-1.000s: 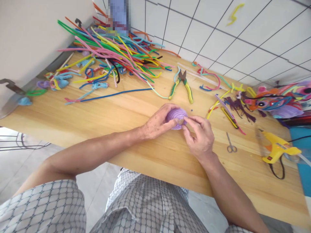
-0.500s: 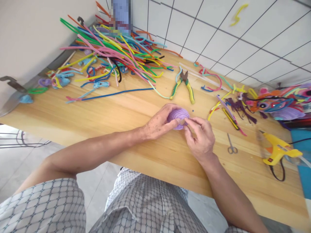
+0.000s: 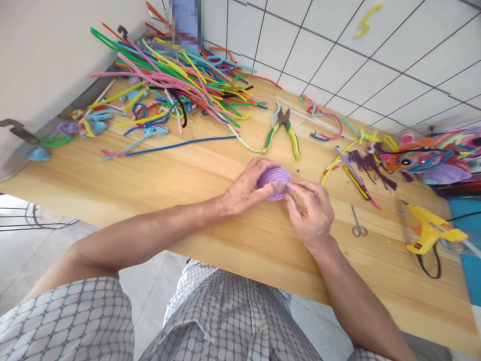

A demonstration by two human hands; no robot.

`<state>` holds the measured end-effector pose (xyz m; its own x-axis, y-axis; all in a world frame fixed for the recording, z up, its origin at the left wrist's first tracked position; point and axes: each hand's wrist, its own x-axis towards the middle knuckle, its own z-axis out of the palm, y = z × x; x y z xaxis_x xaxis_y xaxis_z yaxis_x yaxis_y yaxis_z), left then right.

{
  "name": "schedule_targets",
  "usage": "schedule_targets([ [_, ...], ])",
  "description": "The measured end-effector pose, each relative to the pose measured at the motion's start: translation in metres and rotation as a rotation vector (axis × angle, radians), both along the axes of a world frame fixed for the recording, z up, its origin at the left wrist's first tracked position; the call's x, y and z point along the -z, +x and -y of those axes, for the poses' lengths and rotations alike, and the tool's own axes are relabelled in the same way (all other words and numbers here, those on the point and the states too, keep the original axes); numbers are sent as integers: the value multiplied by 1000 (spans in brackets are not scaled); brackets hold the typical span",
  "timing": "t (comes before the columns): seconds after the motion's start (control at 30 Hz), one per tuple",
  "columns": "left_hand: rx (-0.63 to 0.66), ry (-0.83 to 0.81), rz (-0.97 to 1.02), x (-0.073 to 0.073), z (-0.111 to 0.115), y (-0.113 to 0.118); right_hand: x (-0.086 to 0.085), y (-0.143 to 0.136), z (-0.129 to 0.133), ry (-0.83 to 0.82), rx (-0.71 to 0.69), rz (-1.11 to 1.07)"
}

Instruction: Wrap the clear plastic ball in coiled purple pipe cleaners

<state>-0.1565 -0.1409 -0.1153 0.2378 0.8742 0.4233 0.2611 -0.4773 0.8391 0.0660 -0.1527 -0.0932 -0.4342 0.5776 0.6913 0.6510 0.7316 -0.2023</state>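
Observation:
A purple coiled piece [image 3: 274,176], rounded with ridges, is held over the wooden table [image 3: 225,245]. My left hand [image 3: 250,188] wraps round its left side, the thumb lying across the lower front. At its right edge my right hand [image 3: 310,208] is closed in a pinch, thumb and index finger touching the rim. Whatever small part lies between those right fingertips is too small to make out. Green and yellow pliers [image 3: 281,133] lie open behind the coiled piece.
Colourful pipe cleaners [image 3: 180,80] are heaped at the back left. To the right lie small scissors [image 3: 358,228], a yellow and black cutter [image 3: 356,183] and a yellow glue gun [image 3: 432,230]. A colourful figure [image 3: 424,160] stands at the far right.
The purple piece has shifted very slightly up and left with my left hand. My right fingers have moved a little at its edge. The objects on the table lie as before.

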Motion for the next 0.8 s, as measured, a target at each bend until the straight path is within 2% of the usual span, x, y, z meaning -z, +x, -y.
schedule_targets([
  [0.6,-17,-5,-9,-1,-1,-2,0,1,0,-24,-23,-4],
  [0.7,11,-56,21,-4,-3,-3,0,2,0,-26,-23,8],
  [0.8,70,-179,104,-4,-3,-3,-1,1,1,-16,-19,25],
])
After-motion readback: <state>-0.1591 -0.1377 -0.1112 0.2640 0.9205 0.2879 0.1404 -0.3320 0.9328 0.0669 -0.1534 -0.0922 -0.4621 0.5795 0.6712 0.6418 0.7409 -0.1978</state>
